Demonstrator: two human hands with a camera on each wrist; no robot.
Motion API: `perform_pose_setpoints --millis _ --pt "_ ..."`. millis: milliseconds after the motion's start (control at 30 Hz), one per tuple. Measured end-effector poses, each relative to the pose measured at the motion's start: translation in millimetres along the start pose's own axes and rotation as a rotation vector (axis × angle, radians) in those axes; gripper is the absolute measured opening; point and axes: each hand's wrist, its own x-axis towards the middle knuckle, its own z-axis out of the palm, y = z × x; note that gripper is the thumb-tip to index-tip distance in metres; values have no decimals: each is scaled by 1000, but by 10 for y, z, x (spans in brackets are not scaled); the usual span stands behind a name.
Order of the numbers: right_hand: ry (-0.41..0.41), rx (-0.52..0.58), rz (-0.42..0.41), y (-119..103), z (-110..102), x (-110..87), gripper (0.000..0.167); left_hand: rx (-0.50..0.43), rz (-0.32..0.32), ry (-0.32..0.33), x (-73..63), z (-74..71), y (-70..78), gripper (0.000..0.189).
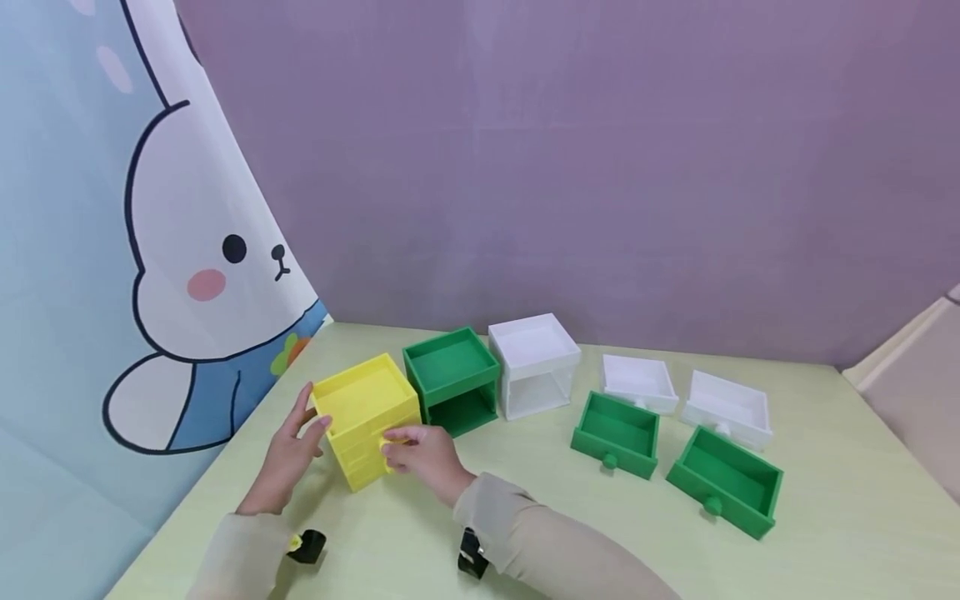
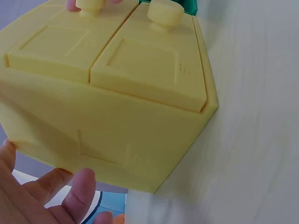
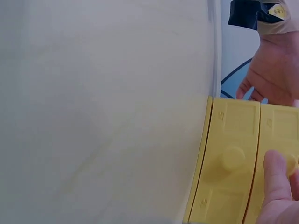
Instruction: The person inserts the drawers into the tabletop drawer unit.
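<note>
At the left of the table stands a small yellow drawer cabinet (image 1: 367,400), both of its drawers pushed in flush. My left hand (image 1: 291,454) is at the cabinet's left side, fingers extended and fingertips touching its wall. With thumb and fingers, my right hand (image 1: 429,457) pinches the round knob of the upper drawer (image 3: 290,164). Below it the lower drawer's knob (image 3: 232,158) is free. In the left wrist view both drawer fronts show, the lower drawer (image 2: 154,70) nearer the table and the right fingertips at the upper knob (image 2: 91,3).
Right of the yellow cabinet stand a green cabinet (image 1: 452,367) and a white cabinet (image 1: 536,354), both with open fronts. Farther right lie two green drawers (image 1: 618,433) and two white drawers (image 1: 637,379). A purple backdrop (image 1: 562,167) rises behind the table.
</note>
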Motion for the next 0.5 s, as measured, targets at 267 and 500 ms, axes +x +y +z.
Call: perform_pose_setpoints --millis 267,500 --pt "17 -10 -42 -26 -257 -83 27 313 66 -67 -15 -284 209 79" --pt "31 -128 -53 -64 -584 -166 32 366 153 -50 -71 -471 504 68"
